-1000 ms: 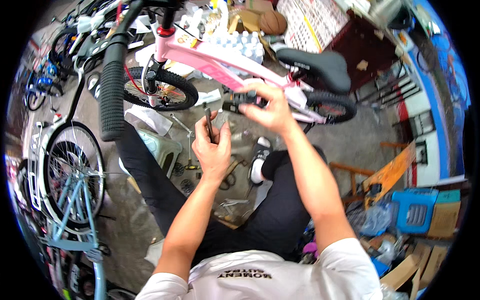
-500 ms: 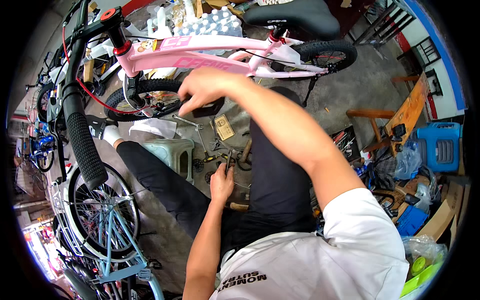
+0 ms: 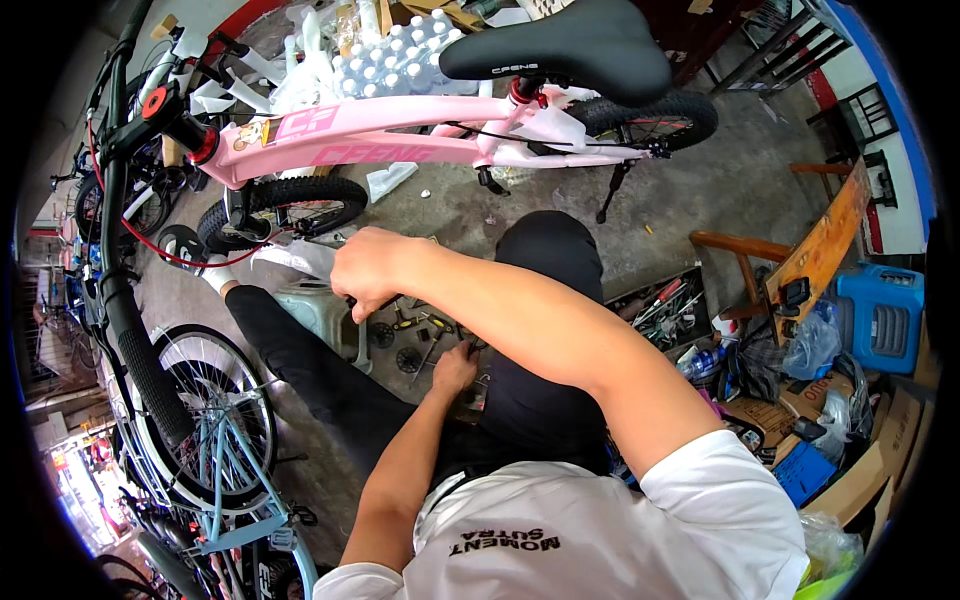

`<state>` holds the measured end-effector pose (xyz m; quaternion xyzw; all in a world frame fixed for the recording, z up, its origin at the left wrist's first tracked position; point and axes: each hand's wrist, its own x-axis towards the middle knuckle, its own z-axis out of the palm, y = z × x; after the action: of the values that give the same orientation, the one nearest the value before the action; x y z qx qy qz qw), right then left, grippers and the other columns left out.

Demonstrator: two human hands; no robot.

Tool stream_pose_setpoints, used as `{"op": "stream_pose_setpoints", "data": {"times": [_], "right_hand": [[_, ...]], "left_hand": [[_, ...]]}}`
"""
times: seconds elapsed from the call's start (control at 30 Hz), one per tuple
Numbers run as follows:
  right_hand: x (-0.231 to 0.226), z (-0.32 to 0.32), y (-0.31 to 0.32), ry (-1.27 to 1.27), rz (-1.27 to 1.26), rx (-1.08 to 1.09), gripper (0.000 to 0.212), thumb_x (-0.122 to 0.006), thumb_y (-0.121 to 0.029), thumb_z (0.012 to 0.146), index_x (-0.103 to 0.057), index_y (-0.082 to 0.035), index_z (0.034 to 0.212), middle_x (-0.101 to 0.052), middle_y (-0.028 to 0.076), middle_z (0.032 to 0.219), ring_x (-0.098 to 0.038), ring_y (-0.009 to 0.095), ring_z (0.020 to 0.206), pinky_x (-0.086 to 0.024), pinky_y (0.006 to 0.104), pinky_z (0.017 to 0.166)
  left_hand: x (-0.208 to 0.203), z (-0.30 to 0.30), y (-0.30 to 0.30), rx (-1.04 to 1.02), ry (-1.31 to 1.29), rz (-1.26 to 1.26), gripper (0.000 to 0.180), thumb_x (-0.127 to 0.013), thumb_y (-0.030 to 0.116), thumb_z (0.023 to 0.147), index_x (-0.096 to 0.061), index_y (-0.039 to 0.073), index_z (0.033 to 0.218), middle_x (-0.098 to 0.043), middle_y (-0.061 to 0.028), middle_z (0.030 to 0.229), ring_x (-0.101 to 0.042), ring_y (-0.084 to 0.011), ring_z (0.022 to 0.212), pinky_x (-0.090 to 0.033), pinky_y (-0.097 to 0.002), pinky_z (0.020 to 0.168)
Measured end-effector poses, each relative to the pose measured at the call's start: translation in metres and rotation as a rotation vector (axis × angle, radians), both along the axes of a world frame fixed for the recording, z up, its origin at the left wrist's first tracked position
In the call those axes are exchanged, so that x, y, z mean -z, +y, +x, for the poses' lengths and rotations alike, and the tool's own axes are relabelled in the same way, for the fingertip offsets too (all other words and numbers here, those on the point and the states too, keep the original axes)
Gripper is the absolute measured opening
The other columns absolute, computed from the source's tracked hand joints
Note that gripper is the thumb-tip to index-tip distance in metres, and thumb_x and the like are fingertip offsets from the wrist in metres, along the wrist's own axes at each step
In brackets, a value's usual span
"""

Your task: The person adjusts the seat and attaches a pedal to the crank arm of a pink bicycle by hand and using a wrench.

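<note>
My right hand (image 3: 372, 272) is curled closed above a pale plastic stool (image 3: 310, 305); a dark bit shows beneath its fingers, too little to name. Its forearm crosses my bent knee. Lower down, my left hand (image 3: 456, 368) is closed near the floor, its fingertips partly behind the right forearm, and what it holds is hidden. Beside it lie yellow-and-black hand tools (image 3: 405, 318) and dark round parts (image 3: 408, 360). Beyond my hands stands a pink bicycle (image 3: 350, 133) with a black saddle (image 3: 560, 55) and a crank arm (image 3: 490, 180).
A tool tray (image 3: 660, 305) lies right of my knee, with a wooden stool (image 3: 820, 240) and blue plastic case (image 3: 878, 315) further right. A light-blue bicycle (image 3: 225, 470) stands at left. Bottled water packs (image 3: 400, 60) sit behind the pink bicycle; its handlebar grip (image 3: 150, 375) reaches close.
My right hand has come down and left from beside the pink frame. My left hand has shifted lower and right; the pliers-like tool seen in it is hidden now. The view has shifted.
</note>
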<state>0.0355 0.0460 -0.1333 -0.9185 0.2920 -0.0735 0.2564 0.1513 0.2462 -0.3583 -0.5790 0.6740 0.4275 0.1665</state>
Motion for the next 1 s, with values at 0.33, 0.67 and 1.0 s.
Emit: {"op": "stream_pose_setpoints", "data": {"times": [0.33, 0.67, 1.0], "right_hand": [[-0.004, -0.116, 0.005, 0.06, 0.051, 0.285, 0.044, -0.07, -0.054, 0.088, -0.075, -0.011, 0.091, -0.071, 0.016, 0.079, -0.07, 0.037, 0.08, -0.053, 0.049, 0.07], [0.002, -0.155, 0.052, 0.354, 0.05, 0.492, 0.051, -0.066, -0.06, 0.091, -0.076, -0.011, 0.094, -0.072, 0.016, 0.082, -0.07, 0.036, 0.084, -0.052, 0.0486, 0.076], [-0.002, -0.146, 0.06, 0.442, 0.07, 0.605, 0.067, -0.049, -0.072, 0.096, -0.079, -0.012, 0.098, -0.074, 0.018, 0.088, -0.071, 0.039, 0.089, -0.054, 0.0486, 0.081]], "left_hand": [[0.014, -0.014, -0.024, 0.05, 0.055, 0.043, 0.035, -0.059, 0.034, 0.097, -0.066, 0.004, 0.115, -0.069, -0.0276, 0.116, -0.065, -0.0454, 0.112, -0.051, -0.0547, 0.097], [0.031, 0.021, -0.042, -0.179, 0.139, -0.056, 0.038, -0.061, 0.034, 0.095, -0.069, 0.005, 0.118, -0.07, -0.0252, 0.117, -0.066, -0.0421, 0.113, -0.05, -0.0494, 0.096], [0.002, 0.017, -0.056, -0.373, 0.337, -0.066, 0.038, -0.059, 0.032, 0.094, -0.069, 0.004, 0.118, -0.068, -0.0262, 0.12, -0.063, -0.0445, 0.116, -0.049, -0.0513, 0.098]]}}
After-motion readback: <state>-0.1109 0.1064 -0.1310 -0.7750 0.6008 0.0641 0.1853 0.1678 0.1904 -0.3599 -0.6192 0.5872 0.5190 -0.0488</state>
